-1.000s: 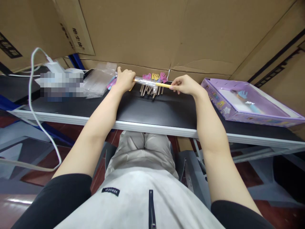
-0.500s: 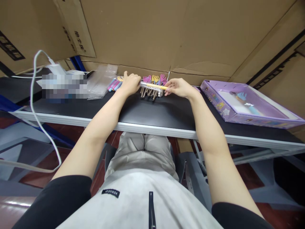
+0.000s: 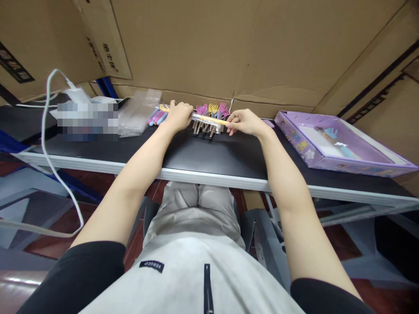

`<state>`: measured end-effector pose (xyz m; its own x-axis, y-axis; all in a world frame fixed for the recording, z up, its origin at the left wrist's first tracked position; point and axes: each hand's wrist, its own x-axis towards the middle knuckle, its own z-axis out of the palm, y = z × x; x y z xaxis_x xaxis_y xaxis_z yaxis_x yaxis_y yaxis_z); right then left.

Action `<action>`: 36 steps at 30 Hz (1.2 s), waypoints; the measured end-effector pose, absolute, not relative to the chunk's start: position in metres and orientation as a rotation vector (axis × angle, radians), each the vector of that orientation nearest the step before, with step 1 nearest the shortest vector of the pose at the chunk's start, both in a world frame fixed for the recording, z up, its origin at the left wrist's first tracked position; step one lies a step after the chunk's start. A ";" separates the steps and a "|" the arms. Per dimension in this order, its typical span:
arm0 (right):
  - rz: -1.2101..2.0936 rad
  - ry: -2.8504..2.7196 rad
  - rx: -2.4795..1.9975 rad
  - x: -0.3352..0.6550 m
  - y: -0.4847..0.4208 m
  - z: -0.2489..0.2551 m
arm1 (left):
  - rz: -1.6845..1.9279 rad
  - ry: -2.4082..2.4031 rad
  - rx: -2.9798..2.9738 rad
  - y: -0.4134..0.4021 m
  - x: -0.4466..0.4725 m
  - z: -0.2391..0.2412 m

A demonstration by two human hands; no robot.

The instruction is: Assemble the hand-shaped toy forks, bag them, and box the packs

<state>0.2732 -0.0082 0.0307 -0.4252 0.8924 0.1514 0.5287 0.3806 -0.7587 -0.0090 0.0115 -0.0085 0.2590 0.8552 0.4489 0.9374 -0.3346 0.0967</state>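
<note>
A yellow back scratcher [image 3: 210, 119] lies slantwise between my hands, with clear plastic wrap around part of it. My left hand [image 3: 178, 117] is closed around its left part, and the yellow claw end pokes out beyond the fingers. Thumb and fingers of my right hand [image 3: 245, 122] pinch the tip of the yellow handle. Just behind and below it lies a bundle of back scratchers [image 3: 213, 109] with pink, yellow and purple claw heads and metal rods. Several pink and blue handles [image 3: 158, 117] lie beside my left hand.
Clear plastic bags [image 3: 135, 115] lie left on the black table [image 3: 209, 157]. A white charger [image 3: 77, 93] with a looping cable stands farther left, near a blurred-out patch. At right is an open purple box [image 3: 356, 163] holding a blue back scratcher [image 3: 332, 133]. Cardboard [image 3: 209, 52] walls the back.
The right end of the yellow back scratcher has dipped slightly, and my right hand has shifted a little down with it. My left hand keeps its hold.
</note>
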 end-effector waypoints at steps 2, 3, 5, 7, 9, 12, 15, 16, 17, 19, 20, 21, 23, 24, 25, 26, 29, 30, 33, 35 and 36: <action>0.894 -2.071 -1.199 0.274 -0.007 0.030 | -0.591 -1.699 -2.302 0.010 -0.007 -0.008; 0.908 -2.063 -1.193 0.274 -0.006 0.029 | -0.573 -1.707 -2.292 0.010 -0.007 -0.008; 0.930 -2.051 -1.181 0.274 -0.005 0.028 | -0.561 -1.715 -2.288 0.009 -0.006 -0.008; 0.950 -2.045 -1.174 0.274 -0.004 0.027 | -0.563 -1.708 -2.292 0.009 -0.005 -0.008; 0.965 -2.036 -1.185 0.274 -0.004 0.027 | -0.554 -1.707 -2.293 0.008 -0.005 -0.007; 0.987 -2.026 -1.223 0.275 -0.005 0.028 | -0.511 -1.715 -2.297 0.005 -0.003 -0.006; 1.032 -2.053 -1.224 0.276 -0.004 0.027 | -0.492 -1.703 -2.309 0.003 0.001 -0.007; 1.044 -2.075 -1.213 0.276 -0.004 0.026 | -0.499 -1.693 -2.315 0.003 0.002 -0.007; 1.049 -2.100 -1.200 0.276 -0.002 0.025 | -0.515 -1.678 -2.324 0.004 0.003 -0.008; 1.025 -2.137 -1.182 0.276 -0.001 0.023 | -0.571 -1.637 -2.345 0.006 0.003 -0.010; 1.003 -2.143 -1.180 0.276 0.000 0.023 | -0.604 -1.619 -2.353 0.006 0.002 -0.010; 0.980 -2.140 -1.182 0.277 0.000 0.023 | -0.633 -1.611 -2.354 0.007 0.000 -0.010; 0.941 -2.121 -1.194 0.278 -0.001 0.024 | -0.660 -1.639 -2.339 0.007 -0.005 -0.009; 0.926 -2.112 -1.202 0.279 -0.001 0.025 | -0.660 -1.672 -2.323 0.006 -0.008 -0.007; 0.909 -2.107 -1.212 0.280 -0.002 0.026 | -0.659 -1.710 -2.299 0.005 -0.010 -0.006; 0.887 -2.101 -1.224 0.281 -0.002 0.027 | -0.662 -1.745 -2.271 0.003 -0.013 -0.005; 0.822 -2.084 -1.247 0.285 -0.002 0.028 | -0.713 -1.802 -2.170 0.001 -0.018 -0.003; 0.809 -2.077 -1.243 0.286 -0.002 0.028 | -0.731 -1.817 -2.136 0.001 -0.019 -0.003; 0.788 -2.042 -1.225 0.289 0.001 0.028 | -0.740 -1.898 -2.058 0.001 -0.019 -0.004; 0.755 -2.025 -1.222 0.291 0.003 0.027 | -0.710 -1.968 -2.038 0.000 -0.019 -0.004; 0.737 -2.026 -1.221 0.292 0.004 0.026 | -0.688 -1.996 -2.039 -0.001 -0.018 -0.003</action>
